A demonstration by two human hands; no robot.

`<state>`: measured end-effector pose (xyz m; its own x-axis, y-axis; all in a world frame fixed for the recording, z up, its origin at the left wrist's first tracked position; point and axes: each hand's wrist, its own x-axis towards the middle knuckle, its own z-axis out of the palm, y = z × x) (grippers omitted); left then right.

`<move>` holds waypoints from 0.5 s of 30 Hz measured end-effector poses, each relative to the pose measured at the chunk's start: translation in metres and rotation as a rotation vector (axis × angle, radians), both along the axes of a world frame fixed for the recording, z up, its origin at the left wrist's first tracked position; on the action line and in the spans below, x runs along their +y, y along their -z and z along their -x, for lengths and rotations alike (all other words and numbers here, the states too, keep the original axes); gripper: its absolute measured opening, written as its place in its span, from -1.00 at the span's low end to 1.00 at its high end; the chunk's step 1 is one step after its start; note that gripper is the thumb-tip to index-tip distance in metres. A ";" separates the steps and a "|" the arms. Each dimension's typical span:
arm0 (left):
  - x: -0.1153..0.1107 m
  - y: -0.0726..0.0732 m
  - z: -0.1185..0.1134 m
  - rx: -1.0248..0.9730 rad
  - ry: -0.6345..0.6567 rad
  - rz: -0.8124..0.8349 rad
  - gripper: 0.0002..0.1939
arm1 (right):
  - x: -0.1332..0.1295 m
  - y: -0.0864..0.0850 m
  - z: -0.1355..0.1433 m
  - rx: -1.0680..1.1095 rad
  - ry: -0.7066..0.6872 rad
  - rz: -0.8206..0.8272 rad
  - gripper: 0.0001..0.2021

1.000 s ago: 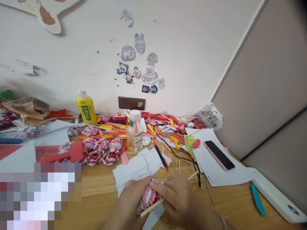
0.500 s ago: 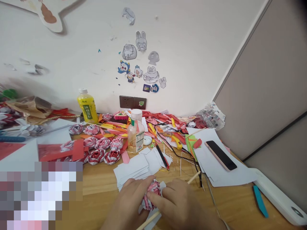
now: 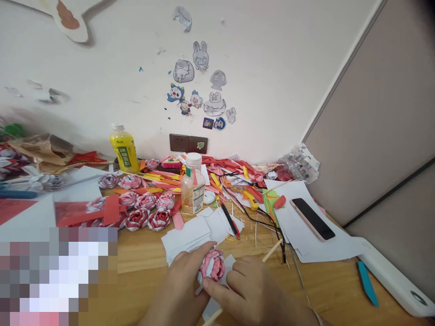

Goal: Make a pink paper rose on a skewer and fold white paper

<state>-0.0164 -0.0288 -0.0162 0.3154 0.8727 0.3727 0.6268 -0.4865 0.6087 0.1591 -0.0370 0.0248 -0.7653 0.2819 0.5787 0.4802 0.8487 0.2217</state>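
Observation:
Pinched in my left hand (image 3: 181, 283) is a pink and white folded-paper rose (image 3: 215, 264), held low over the table's near middle. The left fingers wrap round the rose's side and partly hide its underside. My right hand (image 3: 249, 285) is curled round a thin wooden stick (image 3: 273, 250), which slants through the fist and sticks out at both ends. One right finger reaches across to touch the rose's lower edge. Beneath the hands lies a piece of white paper (image 3: 212, 309), partly covered.
Finished paper roses (image 3: 136, 219) stand in rows at left. White paper slips (image 3: 186, 235), pens (image 3: 231, 222) and a clear bottle (image 3: 193, 188) lie ahead. A yellow drink bottle (image 3: 124, 149) stands by the wall. A phone (image 3: 312, 219) rests on paper at right, near a teal-handled tool (image 3: 367, 284).
The right fingers have drawn back from the rose's top, so more of its petals show. The rose has tipped and shifted slightly up and left. The stick stays in my right hand.

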 end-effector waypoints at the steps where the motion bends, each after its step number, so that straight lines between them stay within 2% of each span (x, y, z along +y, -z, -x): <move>1: 0.000 -0.001 0.000 -0.020 -0.008 0.028 -0.46 | 0.000 0.000 0.000 0.001 -0.004 -0.002 -0.77; 9: 0.001 -0.009 -0.005 -0.302 -0.022 0.252 -0.55 | -0.001 -0.002 -0.007 0.054 0.027 -0.020 -0.73; 15: 0.001 -0.013 -0.007 -0.352 -0.051 0.299 -0.57 | 0.003 0.005 -0.003 0.018 0.054 -0.034 -0.72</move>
